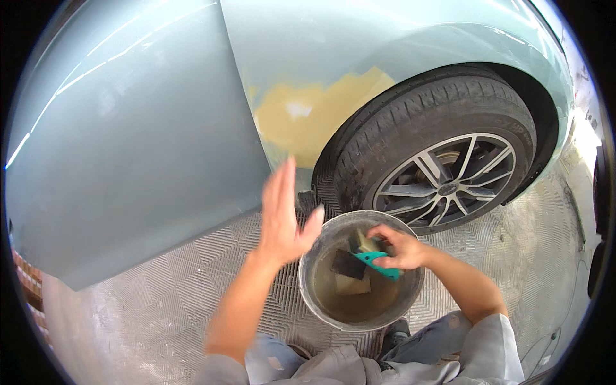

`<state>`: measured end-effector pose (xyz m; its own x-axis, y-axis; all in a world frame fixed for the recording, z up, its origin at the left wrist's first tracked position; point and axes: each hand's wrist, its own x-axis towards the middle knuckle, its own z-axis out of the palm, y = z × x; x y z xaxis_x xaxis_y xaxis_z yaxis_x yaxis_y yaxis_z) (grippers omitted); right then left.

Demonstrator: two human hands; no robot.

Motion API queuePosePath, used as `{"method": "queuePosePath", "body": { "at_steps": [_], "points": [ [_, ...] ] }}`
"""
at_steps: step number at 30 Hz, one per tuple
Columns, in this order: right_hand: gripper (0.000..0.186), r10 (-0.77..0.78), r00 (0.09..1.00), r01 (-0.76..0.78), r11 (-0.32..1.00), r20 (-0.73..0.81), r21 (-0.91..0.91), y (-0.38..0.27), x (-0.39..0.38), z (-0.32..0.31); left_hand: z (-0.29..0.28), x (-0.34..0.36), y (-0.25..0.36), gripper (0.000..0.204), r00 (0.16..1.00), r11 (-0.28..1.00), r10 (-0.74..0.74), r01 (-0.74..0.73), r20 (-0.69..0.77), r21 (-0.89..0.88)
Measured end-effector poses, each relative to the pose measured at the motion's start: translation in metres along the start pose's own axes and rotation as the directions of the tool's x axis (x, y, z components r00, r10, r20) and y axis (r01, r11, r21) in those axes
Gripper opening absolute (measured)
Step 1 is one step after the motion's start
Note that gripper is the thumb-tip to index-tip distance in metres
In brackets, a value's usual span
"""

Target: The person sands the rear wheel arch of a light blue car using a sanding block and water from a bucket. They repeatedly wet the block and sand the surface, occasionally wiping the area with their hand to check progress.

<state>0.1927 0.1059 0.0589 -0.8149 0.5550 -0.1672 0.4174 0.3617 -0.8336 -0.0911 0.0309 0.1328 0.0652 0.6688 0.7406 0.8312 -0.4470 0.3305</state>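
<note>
My left hand (pixel 282 215), slightly blurred, is raised with its fingers stretched out and the thumb apart, and holds nothing. It hovers between the car's lower body panel and the bucket, just below a yellow filler patch (pixel 314 112) on the pale green fender. My right hand (pixel 401 247) is over the bucket (pixel 306 292), its fingers closed around a teal sanding block (pixel 378 263) with dark holes. A yellowish sponge-like piece (pixel 367 242) shows at its fingertips; whether that is held too, I cannot tell. Murky water fills the bucket's lower part, with a dark sheet (pixel 347 263) and a beige piece (pixel 353 284) in it.
The car's front wheel (pixel 443 173) stands right behind the bucket, inside the wheel arch. A large grey-green door (pixel 141 147) takes up the left side, its lower edge above the ridged floor (pixel 173 289). My knees are close to the bucket's near side.
</note>
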Motion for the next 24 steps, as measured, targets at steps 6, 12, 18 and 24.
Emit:
{"method": "queuePosePath", "body": {
  "at_steps": [6, 12, 18, 24],
  "points": [
    [0.061, -0.285, 0.94, 0.243, 0.946, -0.189, -0.215, 0.027, -0.022, -0.01, -0.031, 0.168, 0.0, 0.08, 0.861, 0.728, 0.488, -0.314, -0.141, 0.609],
    [0.06, -0.325, 0.885, 0.262, 0.94, -0.334, -0.219, 0.033, -0.019, -0.007, -0.016, 0.197, -0.002, 0.079, 0.877, 0.66, 0.474, -0.294, -0.08, 0.691],
    [0.059, -0.267, 0.901, 0.214, 0.959, -0.34, -0.185, 0.03, -0.018, -0.006, 0.008, 0.145, -0.051, 0.085, 0.845, 0.668, 0.517, -0.298, -0.137, 0.681],
    [0.059, -0.277, 0.899, 0.213, 0.953, -0.339, -0.214, 0.028, -0.018, -0.005, 0.032, 0.1, -0.087, 0.086, 0.844, 0.663, 0.52, -0.301, -0.133, 0.686]
  ]
}}
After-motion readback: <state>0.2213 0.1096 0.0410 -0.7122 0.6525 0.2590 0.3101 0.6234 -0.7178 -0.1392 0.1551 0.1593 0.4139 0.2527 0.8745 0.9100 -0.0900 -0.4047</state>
